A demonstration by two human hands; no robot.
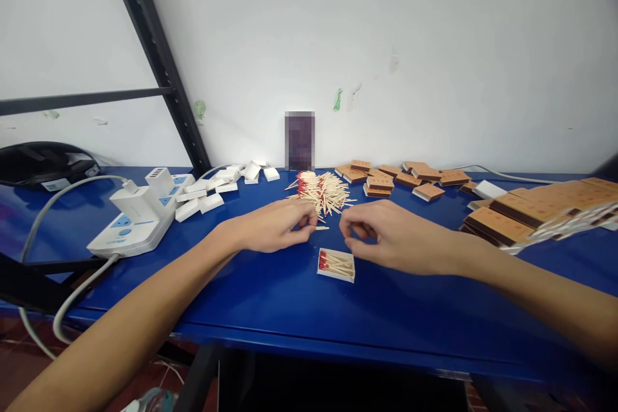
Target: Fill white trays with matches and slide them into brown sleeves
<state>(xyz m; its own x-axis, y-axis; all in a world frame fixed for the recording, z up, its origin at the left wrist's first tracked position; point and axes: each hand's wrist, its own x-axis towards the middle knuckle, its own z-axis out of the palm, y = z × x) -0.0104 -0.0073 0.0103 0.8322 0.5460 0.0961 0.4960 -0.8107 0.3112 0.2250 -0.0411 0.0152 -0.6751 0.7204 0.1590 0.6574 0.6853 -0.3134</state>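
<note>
The tray (pixel 337 278) was set on the counter (pixel 270 302), in front of the match pile (pixel 324 192). The left hand (pixel 280 225) and right hand (pixel 391 238) were held near it; whether either grip was closed could not be determined.

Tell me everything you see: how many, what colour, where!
Table: 1, blue, middle.
Wall: 1, whitish, behind.
Match pile: countless, pale with red tips, middle.
Loose matchstick: at least one, pale, near pile.
Filled tray: 1, white, with matches, front.
Other trays: many, white, left.
Matchbox sleeves: many, orange-brown, right, some stacked.
Blurred rectangle: 1, dark purple, by wall.
Power strip: 1, white, left.
Plug blocks: 2, white, on strip.
Cables: several, whitish, mostly left.
Rack: 1, black, left.
Unclear object: 1, black, far left.
Floor: 1, reddish, lower left.
Left hand: 1, bare, by loose matchstick.
Right hand: 1, bare, right of loose matchstick.
Forearms: 2, bare, lower sides.
</note>
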